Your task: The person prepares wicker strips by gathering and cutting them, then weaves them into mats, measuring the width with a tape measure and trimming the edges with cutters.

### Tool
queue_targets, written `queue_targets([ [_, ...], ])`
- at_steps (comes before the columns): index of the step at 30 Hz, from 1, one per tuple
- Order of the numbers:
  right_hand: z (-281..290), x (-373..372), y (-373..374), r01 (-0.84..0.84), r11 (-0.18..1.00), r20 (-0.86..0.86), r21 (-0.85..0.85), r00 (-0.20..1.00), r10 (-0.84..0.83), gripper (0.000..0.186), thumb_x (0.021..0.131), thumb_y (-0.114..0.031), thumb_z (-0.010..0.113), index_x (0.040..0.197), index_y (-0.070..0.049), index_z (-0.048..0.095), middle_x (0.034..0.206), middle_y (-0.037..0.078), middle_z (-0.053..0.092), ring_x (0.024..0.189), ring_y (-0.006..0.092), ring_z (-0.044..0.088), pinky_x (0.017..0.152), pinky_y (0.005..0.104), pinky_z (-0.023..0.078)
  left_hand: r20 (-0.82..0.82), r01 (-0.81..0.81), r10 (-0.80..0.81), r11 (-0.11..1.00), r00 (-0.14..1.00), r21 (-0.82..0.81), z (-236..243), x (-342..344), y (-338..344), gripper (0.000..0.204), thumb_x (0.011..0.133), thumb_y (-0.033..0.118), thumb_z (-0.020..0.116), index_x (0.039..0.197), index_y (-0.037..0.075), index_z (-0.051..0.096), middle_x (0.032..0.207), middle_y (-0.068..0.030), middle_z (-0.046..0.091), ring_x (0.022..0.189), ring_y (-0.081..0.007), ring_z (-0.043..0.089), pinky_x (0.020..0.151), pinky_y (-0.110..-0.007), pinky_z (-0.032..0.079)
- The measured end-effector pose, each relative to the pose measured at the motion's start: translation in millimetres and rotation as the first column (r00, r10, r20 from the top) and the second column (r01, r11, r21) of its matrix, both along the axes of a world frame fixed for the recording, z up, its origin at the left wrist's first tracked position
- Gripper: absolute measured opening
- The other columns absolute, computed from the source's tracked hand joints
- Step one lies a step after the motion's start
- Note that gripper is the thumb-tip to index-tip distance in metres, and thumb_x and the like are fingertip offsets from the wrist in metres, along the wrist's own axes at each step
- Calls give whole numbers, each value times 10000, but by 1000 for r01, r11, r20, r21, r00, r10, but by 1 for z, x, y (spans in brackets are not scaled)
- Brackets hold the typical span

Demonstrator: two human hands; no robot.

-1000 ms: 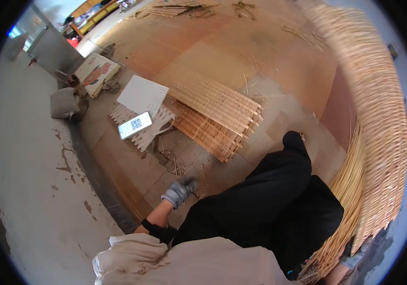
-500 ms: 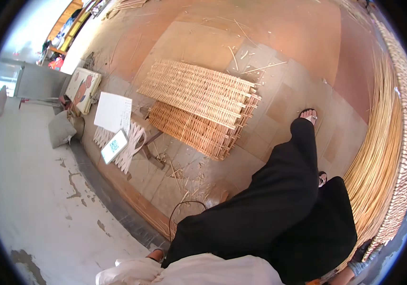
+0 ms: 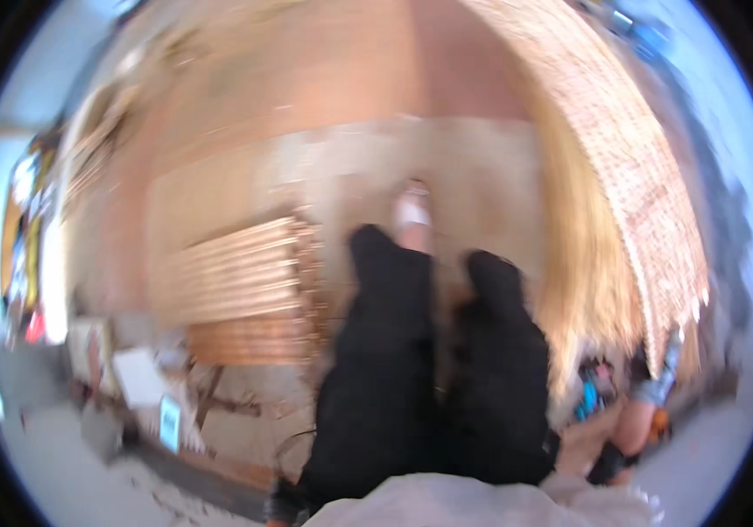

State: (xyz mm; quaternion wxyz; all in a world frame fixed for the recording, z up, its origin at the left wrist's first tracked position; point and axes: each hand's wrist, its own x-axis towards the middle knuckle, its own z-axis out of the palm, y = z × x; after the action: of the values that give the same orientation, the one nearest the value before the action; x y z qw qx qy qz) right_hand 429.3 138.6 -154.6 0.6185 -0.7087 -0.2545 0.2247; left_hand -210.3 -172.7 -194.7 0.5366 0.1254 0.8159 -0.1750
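Note:
My right hand [image 3: 660, 379], in a dark and grey glove, is at the near lower corner of a large woven wicker panel [image 3: 609, 149] on the right. Its fingers appear closed round that corner, though motion blurs them. Long straw-coloured stalks [image 3: 570, 220] lie along the panel's inner side. At the lower edge, beside my black trousers, my left hand [image 3: 284, 502] shows only in part. It looks dark and gloved, and its fingers are smeared. Nothing can be made out in it.
Stacked wicker panels [image 3: 245, 281] lie on the floor to the left. Near them are a white board [image 3: 139, 378] and a phone-like device [image 3: 169, 423] on a low support. Small coloured items [image 3: 596, 386] sit by the stalks' near end. A pale wall runs along the lower left.
My view has swung right, so the stacked panels shift left and down in it. The large panel and stalks show more fully. My right hand stays at the panel's corner; my feet have moved.

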Motion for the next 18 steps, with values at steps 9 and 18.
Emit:
queue_targets([
  [9,68,16,-100,138,828,-371,544,924,90,473,816,-181,488,1213,14,321,1248,153,358,1100,254,401,952,371,306,141,77,-104,980,984,185,74,-6,204,459,764,330,509,1117,40,461,1023,-133,522,956,-230,493,815,-361,397],
  [18,61,91,-264,534,686,-279,495,845,-456,551,824,-245,465,1268,-16,233,1318,148,241,1200,273,266,999,407,209,457,265,-329,943,826,200,46,165,353,500,738,356,572,1104,30,472,973,-120,551,908,-216,519,791,-358,413],
])
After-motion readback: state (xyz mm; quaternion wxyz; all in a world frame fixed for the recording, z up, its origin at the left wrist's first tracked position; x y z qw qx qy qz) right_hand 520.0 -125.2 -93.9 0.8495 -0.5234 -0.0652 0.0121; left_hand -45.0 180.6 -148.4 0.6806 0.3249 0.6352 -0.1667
